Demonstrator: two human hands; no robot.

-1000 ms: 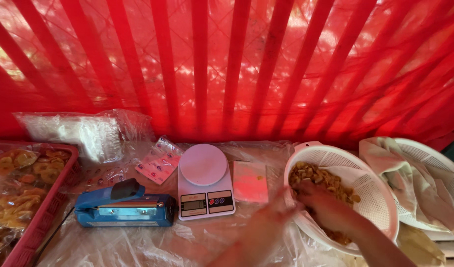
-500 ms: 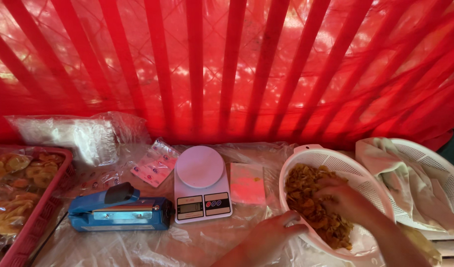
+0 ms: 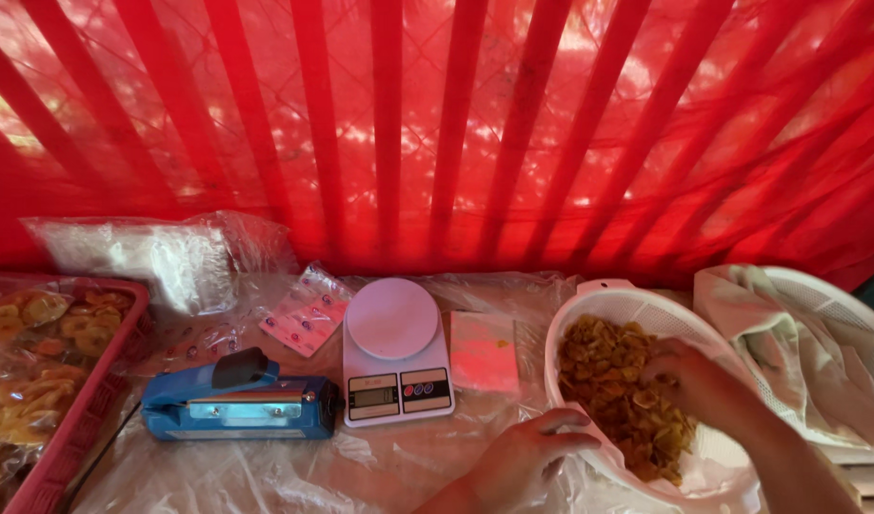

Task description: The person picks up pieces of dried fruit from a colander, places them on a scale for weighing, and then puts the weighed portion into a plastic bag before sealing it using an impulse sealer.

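Observation:
A white perforated basket (image 3: 599, 309) sits at the right of the table, tilted toward me and holding a heap of golden fried chips (image 3: 613, 381). My right hand (image 3: 694, 381) is down inside the basket, fingers curled among the chips. My left hand (image 3: 527, 452) rests against the basket's near left rim, fingers spread along its edge. To the left stands a small white digital kitchen scale (image 3: 396, 357) with nothing on its round plate.
A blue heat sealer (image 3: 237, 405) lies left of the scale. A red tray (image 3: 85, 419) with bagged chips is at far left. Clear bags (image 3: 142, 252), small label sheets (image 3: 304, 314), a pink card (image 3: 485, 350) and a cloth-lined white basket (image 3: 818, 362) surround. Red netting hangs behind.
My right hand has moved deeper into the basket among the chips. My left hand has shifted down to the basket's near rim. The view has drifted slightly right.

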